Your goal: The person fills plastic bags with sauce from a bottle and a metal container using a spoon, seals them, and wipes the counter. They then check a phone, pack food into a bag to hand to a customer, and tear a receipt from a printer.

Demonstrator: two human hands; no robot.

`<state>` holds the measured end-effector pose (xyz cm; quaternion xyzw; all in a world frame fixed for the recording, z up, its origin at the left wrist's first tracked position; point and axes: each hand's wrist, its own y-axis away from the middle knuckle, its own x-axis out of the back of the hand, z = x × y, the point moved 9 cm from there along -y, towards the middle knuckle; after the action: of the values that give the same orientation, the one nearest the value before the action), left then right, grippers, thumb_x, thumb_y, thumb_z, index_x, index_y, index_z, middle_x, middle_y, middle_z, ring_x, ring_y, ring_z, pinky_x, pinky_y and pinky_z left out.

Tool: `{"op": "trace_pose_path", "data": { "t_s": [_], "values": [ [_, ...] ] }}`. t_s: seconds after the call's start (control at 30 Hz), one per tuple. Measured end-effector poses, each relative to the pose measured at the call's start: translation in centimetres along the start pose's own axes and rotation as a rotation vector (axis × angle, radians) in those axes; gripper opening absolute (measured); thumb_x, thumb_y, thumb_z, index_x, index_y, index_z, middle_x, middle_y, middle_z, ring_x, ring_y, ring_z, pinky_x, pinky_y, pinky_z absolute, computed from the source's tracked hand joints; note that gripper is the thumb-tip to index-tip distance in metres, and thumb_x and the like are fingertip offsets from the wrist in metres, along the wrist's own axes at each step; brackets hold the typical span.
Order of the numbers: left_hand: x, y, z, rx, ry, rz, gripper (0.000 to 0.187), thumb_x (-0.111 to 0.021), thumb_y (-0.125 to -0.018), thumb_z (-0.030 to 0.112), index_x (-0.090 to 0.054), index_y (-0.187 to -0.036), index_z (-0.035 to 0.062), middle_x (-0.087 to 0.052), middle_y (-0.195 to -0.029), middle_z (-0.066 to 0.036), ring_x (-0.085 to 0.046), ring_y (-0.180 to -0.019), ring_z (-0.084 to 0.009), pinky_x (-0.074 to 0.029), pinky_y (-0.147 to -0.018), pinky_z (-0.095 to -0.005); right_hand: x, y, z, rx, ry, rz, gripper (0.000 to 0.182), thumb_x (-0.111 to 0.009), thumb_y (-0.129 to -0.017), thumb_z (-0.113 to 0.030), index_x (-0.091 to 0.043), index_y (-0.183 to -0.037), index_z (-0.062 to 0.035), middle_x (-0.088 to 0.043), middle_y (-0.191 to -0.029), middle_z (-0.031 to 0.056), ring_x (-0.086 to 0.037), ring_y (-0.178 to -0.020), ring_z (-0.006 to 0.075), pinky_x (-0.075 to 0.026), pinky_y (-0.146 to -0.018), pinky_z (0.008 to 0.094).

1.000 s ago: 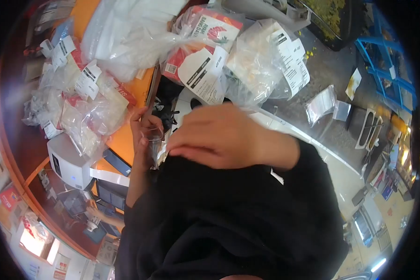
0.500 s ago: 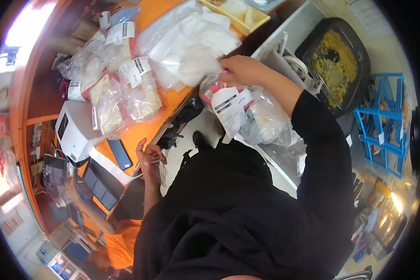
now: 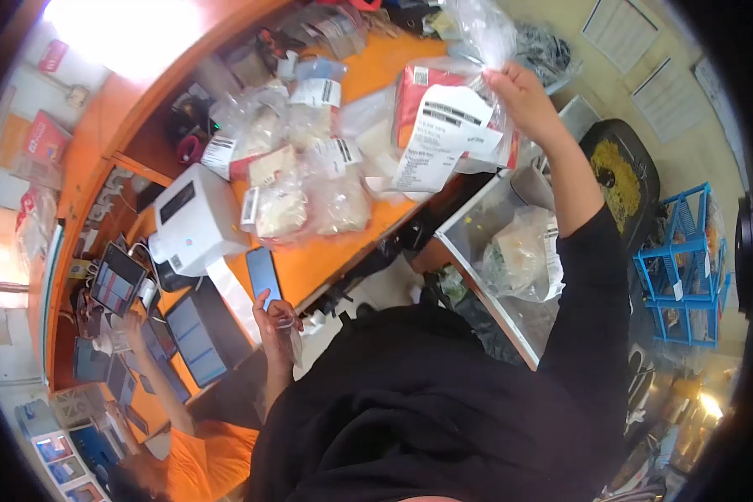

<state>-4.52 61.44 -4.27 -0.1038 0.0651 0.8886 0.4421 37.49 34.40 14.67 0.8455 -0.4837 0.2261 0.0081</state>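
My right hand (image 3: 523, 99) is closed round the gathered neck of a clear plastic bag (image 3: 487, 38), raised over the orange counter. Through it shows a red package (image 3: 407, 100), and a long printed receipt (image 3: 443, 134) hangs across its front. My left hand (image 3: 274, 325), fingers curled, is low by the counter's front edge; it holds a small piece of clear plastic (image 3: 291, 336) whose exact kind I cannot make out. Several tied bags with printed labels, such as the packed food bag (image 3: 343, 197), stand on the counter. Another bag with a receipt (image 3: 519, 255) lies on the metal surface to the right.
A white label printer (image 3: 197, 222), a phone (image 3: 263, 276) and tablets (image 3: 194, 339) line the orange counter (image 3: 309, 272). A person in an orange shirt (image 3: 209, 460) reaches in at lower left. To the right are a dark pan of yellow food (image 3: 615, 180) and a blue rack (image 3: 682, 268).
My right hand has lifted the bag with the receipt up and away from the metal surface, over the counter. The view has shifted, and another bag shows on the metal surface.
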Motion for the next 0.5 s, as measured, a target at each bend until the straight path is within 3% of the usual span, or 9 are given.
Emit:
{"op": "trace_pose_path", "data": {
  "t_s": [0.07,0.23,0.5],
  "values": [
    [1.5,0.2,0.8,-0.047,0.029,-0.015,0.085,-0.059,-0.081,0.064,-0.026,-0.136,0.0073,-0.049,-0.084,-0.008,-0.052,-0.068,-0.0143,-0.047,-0.057,-0.0264,0.0,-1.0,-4.7,0.009,-0.059,0.045,0.022,-0.058,-0.092,-0.026,-0.058,-0.083,-0.0056,-0.053,-0.076,-0.0056,-0.042,-0.065,0.0032,-0.035,-0.059,0.0207],
    [5.9,1.1,2.1,-0.128,0.022,-0.062,0.088,-0.056,-0.081,0.066,-0.023,-0.137,0.0069,-0.05,-0.09,-0.011,-0.054,-0.072,-0.0183,-0.05,-0.063,-0.0323,-2.1,-1.8,-15.0,0.132,-0.215,0.085,0.027,-0.057,-0.091,-0.029,-0.062,-0.091,-0.0025,-0.062,-0.082,0.0011,-0.056,-0.072,0.0087,-0.046,-0.067,0.0254],
    [11.2,1.6,2.9,-0.173,0.122,-0.047,0.086,-0.057,-0.08,0.064,-0.024,-0.139,0.0107,-0.049,-0.099,-0.013,-0.057,-0.081,-0.022,-0.052,-0.07,-0.0367,-6.3,-4.1,-23.1,0.179,-0.154,0.106,0.029,-0.057,-0.088,-0.03,-0.062,-0.09,-0.0016,-0.062,-0.084,0.0024,-0.057,-0.075,0.0107,-0.047,-0.068,0.0273]
  ]
}}
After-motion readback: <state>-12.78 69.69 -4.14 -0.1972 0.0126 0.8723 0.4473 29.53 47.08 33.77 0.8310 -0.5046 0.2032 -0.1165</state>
